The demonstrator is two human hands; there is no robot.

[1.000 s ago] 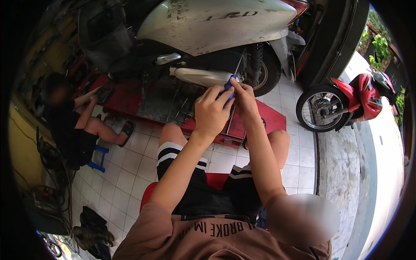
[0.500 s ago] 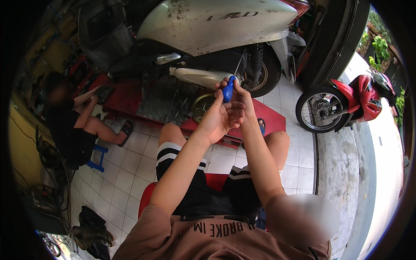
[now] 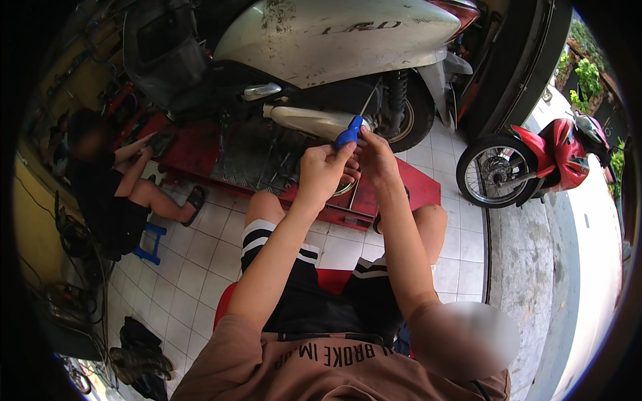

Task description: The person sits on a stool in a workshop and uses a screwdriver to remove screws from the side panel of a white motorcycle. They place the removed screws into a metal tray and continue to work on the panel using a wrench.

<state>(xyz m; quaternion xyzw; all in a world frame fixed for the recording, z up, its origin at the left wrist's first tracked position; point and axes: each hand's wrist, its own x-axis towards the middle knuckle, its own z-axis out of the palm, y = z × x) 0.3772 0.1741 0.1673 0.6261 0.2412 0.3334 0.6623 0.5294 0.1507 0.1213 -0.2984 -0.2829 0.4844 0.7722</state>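
I sit on a red stool [image 3: 334,277] facing a white scooter [image 3: 334,40] raised on a red lift platform [image 3: 200,150]. Both hands are held up together in front of the scooter's rear wheel [image 3: 409,120]. My left hand [image 3: 321,170] grips a screwdriver with a blue handle [image 3: 349,132]; its thin metal shaft [image 3: 368,100] points up toward the scooter. My right hand [image 3: 376,155] is pressed against the left hand, its fingers closed around something small that I cannot make out.
Another person [image 3: 110,180] sits on a small blue stool [image 3: 148,244] at the left, reaching toward the lift. A red scooter [image 3: 535,164] stands at the right on the pavement. Cables and dark shoes [image 3: 137,357] lie on the white tiled floor at lower left.
My hands have come down and toward me from the scooter's rear. The blue-handled screwdriver now stands upright above my left hand.
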